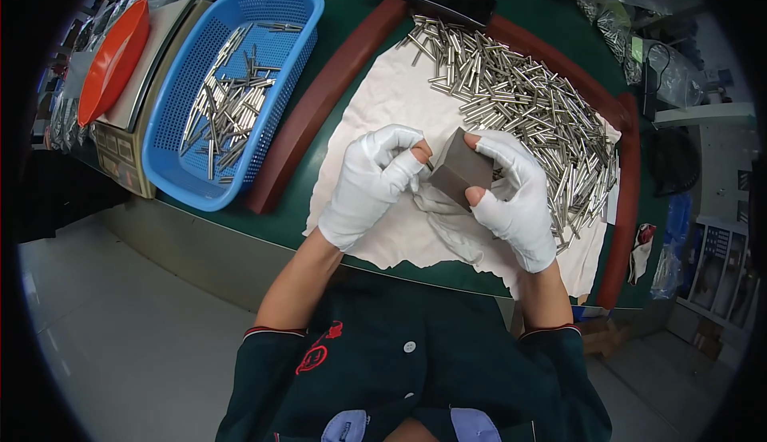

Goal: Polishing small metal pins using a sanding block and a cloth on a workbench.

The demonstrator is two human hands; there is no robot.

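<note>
Right hand (518,194) pinches a grey-brown block (463,167); left hand (377,177) pinched closed, on what I cannot tell

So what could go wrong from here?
The right hand might knock the loose pins: the pile lies close by. Its bare fingertips may get scraped: they stick out of the glove and press straight on the block. The rumpled cloth could bunch up and shift pins lying on it.
</note>
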